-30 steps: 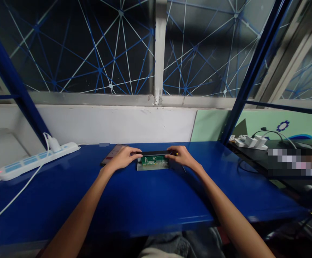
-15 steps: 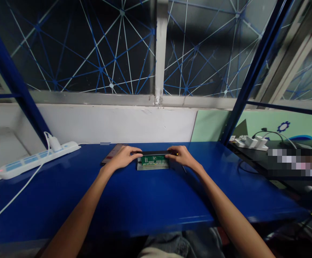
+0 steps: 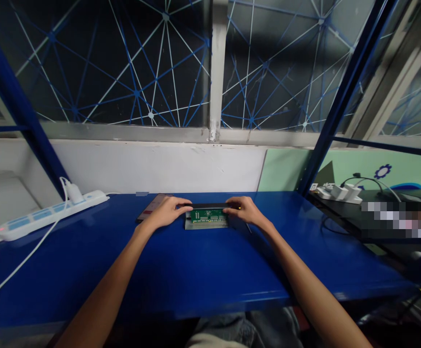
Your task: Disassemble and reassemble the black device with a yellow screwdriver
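A green circuit board (image 3: 208, 215) stands tilted up toward me at the far middle of the blue table, above a grey metal piece (image 3: 207, 225). A dark strip (image 3: 208, 206) runs along the board's upper edge. My left hand (image 3: 168, 211) pinches the left end of the board, thumb in front and fingers behind. At the right end my right hand (image 3: 244, 210) grips the board the same way. Whether the fingers also hold the dark strip, I cannot tell. A thin dark tool (image 3: 248, 228) lies partly hidden below my right hand.
A phone-like flat device (image 3: 148, 211) lies left of my left hand, partly covered by it. Further left is a white power strip (image 3: 50, 215) with a cable running to the front. Blue posts (image 3: 322, 159) rise from the table's back corners. Chargers (image 3: 341, 192) sit on a dark surface at right.
The board leans back slightly further than before, while both hands stay in nearly the same place on its ends.
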A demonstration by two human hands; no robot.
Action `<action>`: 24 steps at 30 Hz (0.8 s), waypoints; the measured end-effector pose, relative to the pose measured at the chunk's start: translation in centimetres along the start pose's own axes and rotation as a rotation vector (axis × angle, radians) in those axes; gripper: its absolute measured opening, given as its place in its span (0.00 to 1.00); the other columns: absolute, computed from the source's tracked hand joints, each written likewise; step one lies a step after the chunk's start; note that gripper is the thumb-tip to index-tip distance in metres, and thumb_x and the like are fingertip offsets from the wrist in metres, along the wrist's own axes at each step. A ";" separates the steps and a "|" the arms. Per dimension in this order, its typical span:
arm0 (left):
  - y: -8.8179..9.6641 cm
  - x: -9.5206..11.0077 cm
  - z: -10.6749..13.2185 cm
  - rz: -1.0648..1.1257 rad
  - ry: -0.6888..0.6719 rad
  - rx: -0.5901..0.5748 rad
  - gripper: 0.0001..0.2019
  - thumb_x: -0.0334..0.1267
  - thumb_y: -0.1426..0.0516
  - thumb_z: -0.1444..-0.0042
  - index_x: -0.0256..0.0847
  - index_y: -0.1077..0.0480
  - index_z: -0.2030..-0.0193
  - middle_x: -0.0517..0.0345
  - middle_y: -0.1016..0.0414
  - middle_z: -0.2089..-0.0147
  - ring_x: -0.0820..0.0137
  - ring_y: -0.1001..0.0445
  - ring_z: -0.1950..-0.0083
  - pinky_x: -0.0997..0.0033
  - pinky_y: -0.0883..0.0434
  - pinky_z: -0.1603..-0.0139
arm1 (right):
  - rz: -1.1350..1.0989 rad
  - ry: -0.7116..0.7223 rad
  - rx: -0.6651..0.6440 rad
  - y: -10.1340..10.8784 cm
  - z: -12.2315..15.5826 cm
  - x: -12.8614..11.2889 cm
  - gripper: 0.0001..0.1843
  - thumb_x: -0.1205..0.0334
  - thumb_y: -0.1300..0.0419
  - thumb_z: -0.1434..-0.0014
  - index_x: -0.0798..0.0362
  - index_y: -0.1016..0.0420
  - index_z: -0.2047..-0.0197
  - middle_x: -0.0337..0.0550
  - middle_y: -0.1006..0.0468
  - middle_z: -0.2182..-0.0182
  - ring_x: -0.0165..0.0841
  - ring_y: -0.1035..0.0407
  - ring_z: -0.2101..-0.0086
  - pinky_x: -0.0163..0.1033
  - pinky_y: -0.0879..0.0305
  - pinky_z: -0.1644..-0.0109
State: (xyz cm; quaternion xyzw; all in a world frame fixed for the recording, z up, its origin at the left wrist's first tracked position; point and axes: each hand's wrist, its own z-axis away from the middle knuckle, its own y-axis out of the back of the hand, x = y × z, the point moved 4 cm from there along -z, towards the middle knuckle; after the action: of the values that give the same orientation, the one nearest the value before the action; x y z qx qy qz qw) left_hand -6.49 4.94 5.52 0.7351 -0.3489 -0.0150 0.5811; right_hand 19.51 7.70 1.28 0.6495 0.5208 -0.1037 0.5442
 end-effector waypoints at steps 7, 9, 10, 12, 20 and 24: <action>0.0 0.0 0.0 0.023 -0.005 -0.015 0.14 0.45 0.45 0.41 0.45 0.22 0.53 0.52 0.20 0.52 0.61 0.23 0.55 0.66 0.31 0.54 | -0.078 -0.013 -0.021 -0.1 0.0 0.3 0.15 0.54 0.35 0.46 0.57 0.24 0.61 0.41 0.22 0.75 0.33 0.25 0.74 0.36 0.32 0.68; 0.0 0.0 0.0 0.024 -0.007 -0.015 0.14 0.45 0.44 0.41 0.46 0.22 0.53 0.53 0.20 0.53 0.62 0.23 0.56 0.66 0.31 0.55 | -0.077 -0.013 -0.027 -0.1 0.0 0.3 0.15 0.54 0.35 0.46 0.57 0.24 0.60 0.41 0.22 0.75 0.33 0.25 0.74 0.36 0.32 0.68; 0.0 -0.1 0.0 0.020 -0.007 -0.016 0.14 0.45 0.44 0.41 0.46 0.22 0.54 0.53 0.19 0.54 0.63 0.23 0.58 0.67 0.31 0.56 | -0.074 -0.010 -0.028 -0.1 0.0 0.2 0.15 0.54 0.35 0.46 0.57 0.23 0.60 0.42 0.21 0.75 0.33 0.25 0.74 0.36 0.32 0.68; 0.0 -0.2 0.0 0.007 -0.004 -0.020 0.15 0.46 0.45 0.41 0.46 0.22 0.53 0.53 0.19 0.55 0.64 0.23 0.61 0.68 0.31 0.58 | -0.063 0.005 -0.021 -0.1 0.0 0.2 0.15 0.54 0.35 0.46 0.57 0.23 0.60 0.41 0.22 0.75 0.33 0.26 0.75 0.36 0.33 0.68; -0.1 -0.3 0.0 -0.007 0.005 -0.041 0.16 0.46 0.45 0.41 0.43 0.22 0.53 0.50 0.19 0.55 0.64 0.25 0.62 0.67 0.33 0.59 | 0.062 0.040 -0.010 -0.3 -0.1 0.1 0.13 0.55 0.36 0.45 0.57 0.22 0.62 0.40 0.22 0.74 0.31 0.29 0.73 0.34 0.38 0.67; -0.1 -0.4 0.0 -0.016 0.006 -0.051 0.17 0.47 0.44 0.42 0.42 0.22 0.53 0.49 0.18 0.58 0.65 0.26 0.66 0.68 0.33 0.61 | 0.129 0.056 -0.033 -0.4 0.0 -0.1 0.11 0.58 0.37 0.45 0.57 0.22 0.63 0.40 0.22 0.74 0.30 0.31 0.73 0.33 0.41 0.69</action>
State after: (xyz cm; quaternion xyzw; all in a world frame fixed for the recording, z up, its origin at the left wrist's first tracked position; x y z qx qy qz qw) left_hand -6.76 5.22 5.28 0.7229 -0.3408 -0.0262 0.6004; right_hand 19.14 7.58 1.17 0.6752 0.4946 -0.0414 0.5457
